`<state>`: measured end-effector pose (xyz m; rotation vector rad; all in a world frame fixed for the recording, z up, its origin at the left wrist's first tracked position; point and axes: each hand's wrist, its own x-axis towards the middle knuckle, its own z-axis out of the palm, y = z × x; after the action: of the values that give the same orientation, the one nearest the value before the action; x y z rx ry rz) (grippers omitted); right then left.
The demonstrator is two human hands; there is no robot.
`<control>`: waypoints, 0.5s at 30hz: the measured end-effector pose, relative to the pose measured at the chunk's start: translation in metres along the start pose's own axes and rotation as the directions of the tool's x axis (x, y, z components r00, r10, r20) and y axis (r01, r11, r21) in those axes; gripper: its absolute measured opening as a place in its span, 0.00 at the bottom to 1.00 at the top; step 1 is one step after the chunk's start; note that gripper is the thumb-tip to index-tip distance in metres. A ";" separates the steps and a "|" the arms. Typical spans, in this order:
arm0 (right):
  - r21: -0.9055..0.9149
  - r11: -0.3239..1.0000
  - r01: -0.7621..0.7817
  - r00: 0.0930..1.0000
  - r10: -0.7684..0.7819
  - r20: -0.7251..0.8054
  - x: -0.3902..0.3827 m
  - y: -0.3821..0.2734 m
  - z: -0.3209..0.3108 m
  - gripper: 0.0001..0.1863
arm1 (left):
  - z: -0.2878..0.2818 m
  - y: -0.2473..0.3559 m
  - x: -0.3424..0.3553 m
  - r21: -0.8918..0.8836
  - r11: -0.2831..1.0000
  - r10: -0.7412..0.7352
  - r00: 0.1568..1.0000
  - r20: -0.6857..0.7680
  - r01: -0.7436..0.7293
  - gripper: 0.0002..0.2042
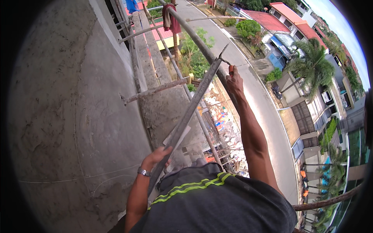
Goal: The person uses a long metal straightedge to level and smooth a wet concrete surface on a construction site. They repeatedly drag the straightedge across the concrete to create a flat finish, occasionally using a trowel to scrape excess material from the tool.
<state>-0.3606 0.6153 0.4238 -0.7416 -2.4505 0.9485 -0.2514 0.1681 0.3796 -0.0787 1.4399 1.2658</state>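
My right hand (234, 82), arm stretched out to the upper right, is closed round the orange handle of a trowel (222, 53). Seen nearly edge-on, the trowel's dark pointed blade lies against the far end of a long grey straightedge (194, 101). That straightedge slants from beside my waist up toward the trowel and looks coated with mortar. Lower down, my left hand (156, 156), with a metal watch on its wrist, grips it; some of the fingers are hidden behind it. A pale flat piece (176, 136) shows behind the straightedge near this hand.
At left rises a grey plastered wall (50, 108) with a thin string across it. Scaffold pipes (196, 37) surround me, one draped with a red cloth (171, 19). Below are a concrete ledge (165, 105), rubble (229, 136) and a street (258, 105), with houses beyond.
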 end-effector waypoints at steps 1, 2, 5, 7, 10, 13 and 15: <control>0.090 0.995 -0.050 0.999 0.050 0.007 -0.002 -0.014 -0.006 0.37 | -0.001 -0.003 -0.002 -0.012 1.000 -0.016 1.000 -0.010 0.016 0.25; 0.161 0.983 -0.089 0.996 0.090 0.001 -0.010 -0.026 -0.010 0.37 | -0.001 -0.005 -0.005 -0.024 0.999 -0.033 0.999 -0.019 0.033 0.25; 0.035 0.997 0.071 0.954 -0.057 -0.294 -0.020 -0.015 0.005 0.37 | 0.007 0.006 -0.008 -0.025 0.999 -0.028 1.000 -0.007 0.028 0.23; -0.157 0.986 0.047 0.997 -0.037 0.067 -0.010 0.007 0.010 0.40 | 0.003 0.002 -0.005 0.016 1.000 -0.021 0.999 -0.036 0.021 0.23; 0.078 0.997 -0.018 0.998 0.013 0.063 -0.001 -0.009 -0.009 0.40 | 0.001 -0.002 -0.005 -0.019 0.999 -0.039 0.998 -0.044 0.038 0.23; 0.086 0.995 0.056 0.955 -0.028 -0.295 -0.022 -0.023 0.004 0.40 | 0.003 0.000 -0.004 -0.017 0.999 -0.028 0.999 -0.032 0.028 0.24; -0.118 0.991 0.057 0.998 -0.052 0.046 -0.023 -0.013 0.014 0.39 | 0.004 0.001 -0.004 -0.010 1.000 -0.024 0.999 -0.034 0.023 0.24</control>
<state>-0.3545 0.5863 0.4188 -0.6967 -2.5693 0.8116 -0.2478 0.1692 0.3849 -0.1242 1.4580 1.2579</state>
